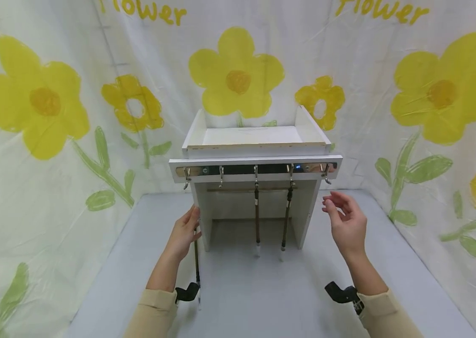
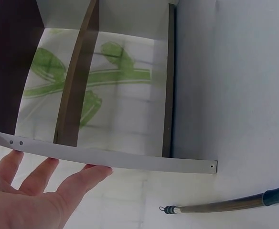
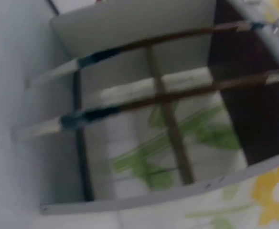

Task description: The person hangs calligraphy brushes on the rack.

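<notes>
Beside the white shelf's left side panel (image 1: 202, 211) is my left hand (image 1: 182, 237), its fingers loosely bent. In the left wrist view the fingertips of that hand (image 2: 48, 191) meet the panel edge (image 2: 130, 160); contact is unclear. A brush (image 1: 197, 263) stands upright below the hand, and in the left wrist view this brush (image 2: 225, 206) shows its loop end apart from the fingers. My right hand (image 1: 349, 225), bent and holding nothing, is off the shelf's right side. Two brushes, one central (image 1: 257, 216) and one further right (image 1: 287, 216), hang from hooks.
A metal hook rail (image 1: 238, 170) with several hooks crosses the shelf's front, above the hanging brushes. An open tray section (image 1: 259, 151) tops the shelf. The shelf stands on a pale surface (image 1: 242, 291), with a flower-painted curtain (image 1: 170, 61) behind and at both sides.
</notes>
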`<state>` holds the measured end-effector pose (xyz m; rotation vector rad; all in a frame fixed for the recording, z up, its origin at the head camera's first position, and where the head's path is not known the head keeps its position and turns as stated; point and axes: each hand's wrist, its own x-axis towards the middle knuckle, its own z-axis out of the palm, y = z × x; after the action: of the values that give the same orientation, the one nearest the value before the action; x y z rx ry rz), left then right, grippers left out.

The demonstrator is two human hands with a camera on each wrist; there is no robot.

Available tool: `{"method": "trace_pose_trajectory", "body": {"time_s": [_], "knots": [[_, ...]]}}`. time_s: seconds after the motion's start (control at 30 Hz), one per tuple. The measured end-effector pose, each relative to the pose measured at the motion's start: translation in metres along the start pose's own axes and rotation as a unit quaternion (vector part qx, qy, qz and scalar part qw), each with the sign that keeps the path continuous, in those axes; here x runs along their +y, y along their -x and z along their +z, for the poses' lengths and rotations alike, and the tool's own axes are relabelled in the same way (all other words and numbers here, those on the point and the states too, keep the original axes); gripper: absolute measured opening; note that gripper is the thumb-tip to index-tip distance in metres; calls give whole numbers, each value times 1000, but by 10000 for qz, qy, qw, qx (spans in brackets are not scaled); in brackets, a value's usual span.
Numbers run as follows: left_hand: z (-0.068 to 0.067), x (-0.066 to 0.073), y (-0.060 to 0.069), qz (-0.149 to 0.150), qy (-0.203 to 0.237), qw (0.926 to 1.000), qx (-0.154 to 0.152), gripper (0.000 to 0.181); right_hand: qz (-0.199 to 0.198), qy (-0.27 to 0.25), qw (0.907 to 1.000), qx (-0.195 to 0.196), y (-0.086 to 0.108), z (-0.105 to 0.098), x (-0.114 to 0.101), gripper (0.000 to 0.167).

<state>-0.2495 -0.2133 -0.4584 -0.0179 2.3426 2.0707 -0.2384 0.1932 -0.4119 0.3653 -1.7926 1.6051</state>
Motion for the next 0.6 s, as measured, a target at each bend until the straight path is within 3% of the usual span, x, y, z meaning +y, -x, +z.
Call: {"method": "trace_pose_trajectory", "body": {"time_s": [0.1, 0.23, 0.43, 0.53, 0.6], "knots": [[1, 2, 0, -24, 3, 10000, 15, 79, 464, -1, 9989, -56, -2, -3, 23, 32], [1, 3, 1, -43, 16, 10000, 6, 77, 1140, -66, 9918, -570, 1, -5, 47, 43], [0, 11, 5, -37, 62, 10000, -63, 68, 1948, -429, 9665, -1617, 5, -1, 75, 60], [0, 11, 4, -43, 57, 10000, -50, 69, 2293, -517, 9544, -1838, 9, 3, 86, 65], [0, 9, 3, -20, 20, 10000, -28, 72, 2459, -466, 9511, -1809, 13, 5, 89, 66]]}}
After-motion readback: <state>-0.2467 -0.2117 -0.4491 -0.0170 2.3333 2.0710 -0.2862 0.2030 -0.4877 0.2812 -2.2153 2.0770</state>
